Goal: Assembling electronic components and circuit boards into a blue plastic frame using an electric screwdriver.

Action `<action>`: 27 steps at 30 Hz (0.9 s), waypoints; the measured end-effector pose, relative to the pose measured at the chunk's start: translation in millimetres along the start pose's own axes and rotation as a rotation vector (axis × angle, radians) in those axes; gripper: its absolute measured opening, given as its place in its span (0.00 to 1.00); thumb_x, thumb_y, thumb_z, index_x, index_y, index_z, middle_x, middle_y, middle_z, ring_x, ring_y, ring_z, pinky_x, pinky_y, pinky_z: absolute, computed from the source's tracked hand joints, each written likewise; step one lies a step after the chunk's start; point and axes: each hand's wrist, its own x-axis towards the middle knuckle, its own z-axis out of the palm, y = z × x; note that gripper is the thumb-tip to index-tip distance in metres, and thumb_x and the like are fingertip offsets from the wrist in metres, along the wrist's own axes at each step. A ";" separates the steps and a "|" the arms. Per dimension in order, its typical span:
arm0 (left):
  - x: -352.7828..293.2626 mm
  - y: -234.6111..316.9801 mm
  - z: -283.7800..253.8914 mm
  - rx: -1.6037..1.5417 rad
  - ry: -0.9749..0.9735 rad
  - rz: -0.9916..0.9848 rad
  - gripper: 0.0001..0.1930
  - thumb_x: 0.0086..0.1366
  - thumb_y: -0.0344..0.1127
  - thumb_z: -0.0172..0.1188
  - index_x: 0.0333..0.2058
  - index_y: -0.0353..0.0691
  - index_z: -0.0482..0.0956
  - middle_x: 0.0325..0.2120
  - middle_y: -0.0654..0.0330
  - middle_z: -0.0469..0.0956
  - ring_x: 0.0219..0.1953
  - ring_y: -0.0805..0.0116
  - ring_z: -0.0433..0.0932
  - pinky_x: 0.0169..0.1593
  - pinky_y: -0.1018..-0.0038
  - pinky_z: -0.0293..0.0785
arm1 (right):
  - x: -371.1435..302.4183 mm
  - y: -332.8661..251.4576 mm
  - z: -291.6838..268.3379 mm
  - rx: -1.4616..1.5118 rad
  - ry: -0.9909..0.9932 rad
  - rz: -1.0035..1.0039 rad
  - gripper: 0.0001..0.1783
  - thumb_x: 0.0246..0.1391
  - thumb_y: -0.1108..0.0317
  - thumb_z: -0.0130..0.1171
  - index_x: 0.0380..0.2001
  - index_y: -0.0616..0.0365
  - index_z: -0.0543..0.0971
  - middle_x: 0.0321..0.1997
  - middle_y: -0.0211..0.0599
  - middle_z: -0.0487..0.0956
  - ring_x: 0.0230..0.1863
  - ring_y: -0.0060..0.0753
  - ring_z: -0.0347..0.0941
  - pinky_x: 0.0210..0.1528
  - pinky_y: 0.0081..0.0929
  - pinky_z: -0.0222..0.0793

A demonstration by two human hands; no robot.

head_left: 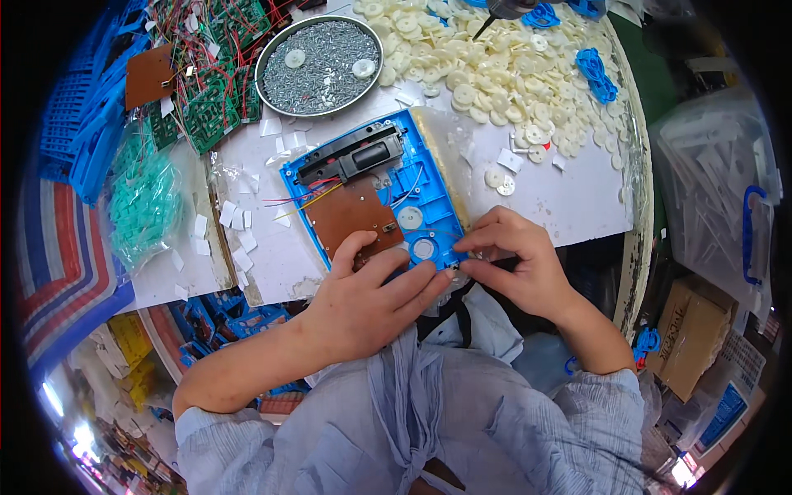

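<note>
A blue plastic housing (437, 157) lies tilted on the table in front of me. Inside it sit a brown circuit board (346, 216), a long black part (363, 154), thin wires (318, 191) and a white disc (410, 218). My left hand (363, 301) holds the housing's near edge, one finger bent over the board and the others reaching to the near right corner. At that corner my right hand (516, 256) has thumb and forefinger pinched together. A small dark piece (453, 266) shows between the two hands; what the right fingertips grip is too small to make out.
A round metal tray (262, 87) of screws stands beyond the housing, beside a heap of cream plastic gears (495, 70). Green circuit boards (210, 115) with red wires pile up at the far left. A screwdriver tip (483, 29) hangs above the gears. Plastic bin (709, 140) right.
</note>
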 end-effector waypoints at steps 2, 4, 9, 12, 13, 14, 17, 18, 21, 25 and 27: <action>1.2 0.4 -0.2 -0.003 0.000 0.003 0.25 0.56 0.35 0.61 0.55 0.50 0.81 0.48 0.69 0.77 0.50 0.68 0.75 0.63 0.50 0.58 | 4.2 -0.1 -1.4 -0.001 -0.027 -0.003 0.13 0.49 0.78 0.71 0.39 0.57 0.86 0.35 0.29 0.75 0.32 0.20 0.70 0.35 0.20 0.65; 2.6 0.2 -0.6 -0.008 -0.001 0.012 0.24 0.56 0.35 0.61 0.55 0.49 0.81 0.48 0.68 0.77 0.49 0.68 0.75 0.63 0.50 0.59 | 6.3 -1.9 -3.3 0.020 -0.045 0.039 0.12 0.49 0.77 0.71 0.38 0.56 0.85 0.32 0.29 0.74 0.29 0.20 0.68 0.32 0.21 0.65; 5.0 -4.3 2.3 -0.046 0.057 0.037 0.22 0.56 0.35 0.62 0.52 0.47 0.81 0.47 0.68 0.77 0.47 0.68 0.76 0.64 0.50 0.60 | 10.6 -7.2 -6.3 0.035 -0.089 0.103 0.10 0.49 0.77 0.70 0.37 0.55 0.84 0.30 0.28 0.72 0.26 0.19 0.66 0.30 0.21 0.64; 5.4 -3.8 1.9 -0.005 0.049 0.042 0.22 0.56 0.35 0.62 0.51 0.45 0.82 0.47 0.68 0.77 0.46 0.68 0.76 0.63 0.50 0.60 | 11.4 -8.4 -6.4 0.034 -0.097 0.122 0.10 0.50 0.77 0.70 0.36 0.55 0.83 0.29 0.28 0.71 0.26 0.18 0.65 0.29 0.21 0.63; 4.9 -3.2 2.0 0.011 0.051 0.047 0.22 0.56 0.35 0.62 0.51 0.45 0.82 0.46 0.68 0.77 0.46 0.69 0.76 0.63 0.50 0.61 | 11.3 -9.3 -6.5 0.042 -0.100 0.136 0.10 0.50 0.77 0.70 0.36 0.55 0.83 0.29 0.27 0.71 0.26 0.17 0.65 0.29 0.21 0.63; 4.1 -2.3 2.2 0.028 0.052 0.051 0.21 0.56 0.35 0.62 0.51 0.45 0.82 0.46 0.68 0.77 0.46 0.69 0.76 0.63 0.50 0.61 | 11.3 -10.3 -6.5 0.051 -0.103 0.149 0.10 0.50 0.77 0.70 0.36 0.55 0.83 0.28 0.27 0.70 0.26 0.17 0.65 0.29 0.20 0.63; 3.0 1.9 6.7 0.080 0.077 0.055 0.21 0.55 0.35 0.62 0.50 0.45 0.82 0.46 0.68 0.77 0.45 0.69 0.76 0.62 0.51 0.63 | 12.6 -15.3 -4.6 0.051 -0.097 0.178 0.10 0.50 0.77 0.69 0.35 0.56 0.80 0.27 0.26 0.68 0.26 0.17 0.64 0.29 0.22 0.63; 3.4 3.7 8.2 0.098 0.089 0.054 0.21 0.55 0.35 0.62 0.49 0.45 0.82 0.45 0.68 0.77 0.45 0.69 0.76 0.62 0.52 0.64 | 13.3 -15.5 -4.8 0.047 -0.122 0.202 0.10 0.50 0.76 0.68 0.36 0.57 0.78 0.27 0.26 0.67 0.26 0.18 0.64 0.29 0.22 0.63; 9.6 6.1 8.0 0.145 0.089 0.076 0.19 0.55 0.35 0.62 0.47 0.44 0.82 0.45 0.67 0.77 0.43 0.69 0.76 0.61 0.55 0.67 | 17.2 -14.1 -7.4 0.048 -0.162 0.232 0.12 0.49 0.74 0.67 0.36 0.57 0.74 0.27 0.26 0.65 0.26 0.19 0.62 0.28 0.24 0.61; 14.5 7.3 7.1 0.173 0.090 0.098 0.18 0.55 0.35 0.62 0.46 0.43 0.81 0.43 0.66 0.77 0.41 0.68 0.75 0.60 0.58 0.68 | 17.0 -5.5 2.2 0.102 -0.108 0.174 0.15 0.49 0.72 0.65 0.37 0.57 0.70 0.26 0.25 0.63 0.26 0.19 0.59 0.29 0.23 0.58; 13.7 7.9 7.7 0.181 0.084 0.090 0.18 0.56 0.35 0.61 0.47 0.43 0.80 0.43 0.66 0.77 0.41 0.68 0.75 0.59 0.59 0.69 | 15.3 -2.8 6.2 0.127 -0.089 0.178 0.15 0.50 0.71 0.65 0.37 0.57 0.69 0.26 0.25 0.62 0.26 0.18 0.57 0.29 0.22 0.57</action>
